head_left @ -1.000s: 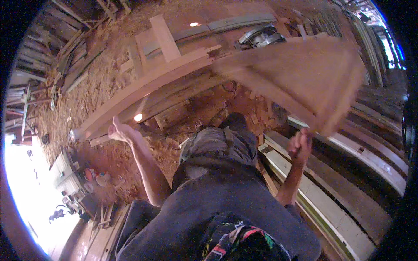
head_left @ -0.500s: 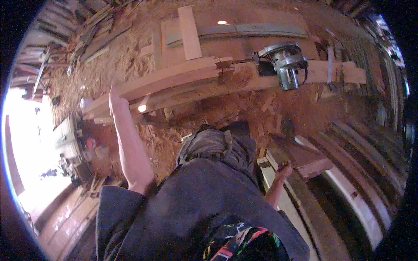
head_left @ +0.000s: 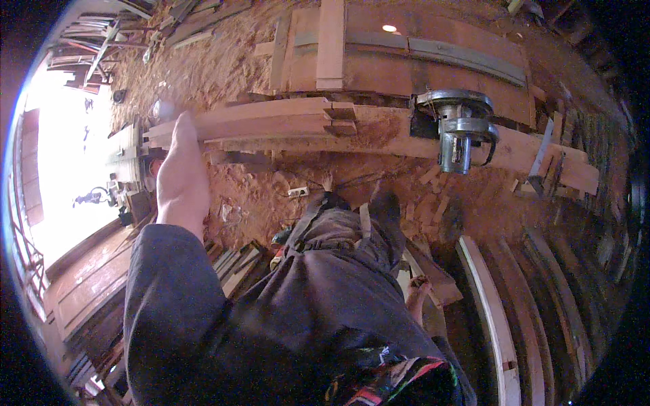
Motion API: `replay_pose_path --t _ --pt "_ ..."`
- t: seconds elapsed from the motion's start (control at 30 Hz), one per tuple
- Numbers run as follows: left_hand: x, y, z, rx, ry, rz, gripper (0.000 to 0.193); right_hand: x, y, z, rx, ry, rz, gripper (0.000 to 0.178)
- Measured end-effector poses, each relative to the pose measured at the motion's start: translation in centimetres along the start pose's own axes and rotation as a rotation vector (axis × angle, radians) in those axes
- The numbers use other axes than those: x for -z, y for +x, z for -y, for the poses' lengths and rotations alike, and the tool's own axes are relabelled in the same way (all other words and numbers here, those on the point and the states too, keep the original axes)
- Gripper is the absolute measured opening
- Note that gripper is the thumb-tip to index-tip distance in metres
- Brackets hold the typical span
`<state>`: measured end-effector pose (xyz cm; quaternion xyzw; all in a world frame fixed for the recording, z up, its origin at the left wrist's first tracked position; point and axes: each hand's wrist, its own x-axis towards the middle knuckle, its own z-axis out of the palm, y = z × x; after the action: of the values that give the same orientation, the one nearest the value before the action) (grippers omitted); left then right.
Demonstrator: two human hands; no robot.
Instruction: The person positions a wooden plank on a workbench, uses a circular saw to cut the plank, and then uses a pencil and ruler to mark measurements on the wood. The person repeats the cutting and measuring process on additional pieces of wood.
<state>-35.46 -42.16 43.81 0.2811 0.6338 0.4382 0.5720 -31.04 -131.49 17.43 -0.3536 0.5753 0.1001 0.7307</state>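
Observation:
My left arm reaches forward to the left part of the tenoned wooden beams, which lie side by side across the bench plank. Over their near edge is my left hand; its fingers are blurred and partly hidden. The stepped ends of the beams point right, toward a circular saw standing on the long plank. My right hand hangs low at my right side, fingers curled, beside a short broad board. What it holds, if anything, cannot be made out.
Long timbers lie in a row at the right. A wooden panel with a crossing board is beyond the bench. A white power socket strip lies on the sawdust floor near my feet. Scrap wood lies below the saw.
The view has shifted, so the saw and bench sit lower and farther right in it. My left hand has shifted along the beams toward their far left part. My right hand stays low, fingers curled.

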Motion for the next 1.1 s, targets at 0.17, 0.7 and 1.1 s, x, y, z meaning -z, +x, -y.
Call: replay_pose_path --t 0.17,0.7,1.1 --pt "3.4 -1.1 2.5 0.051 0.016 -0.063 0.070 1.6 1.3 4.5 -0.238 0.336 0.086 0.026" --pt "2.6 -9.0 -7.6 -0.625 -0.076 0.336 0.071 -0.2 7.1 8.9 0.015 -0.732 0.312 0.039" --pt "-8.7 -21.3 -14.8 -1.397 1.026 1.077 0.101 -0.6 0.0 2.0 0.126 -0.537 0.066 0.033"
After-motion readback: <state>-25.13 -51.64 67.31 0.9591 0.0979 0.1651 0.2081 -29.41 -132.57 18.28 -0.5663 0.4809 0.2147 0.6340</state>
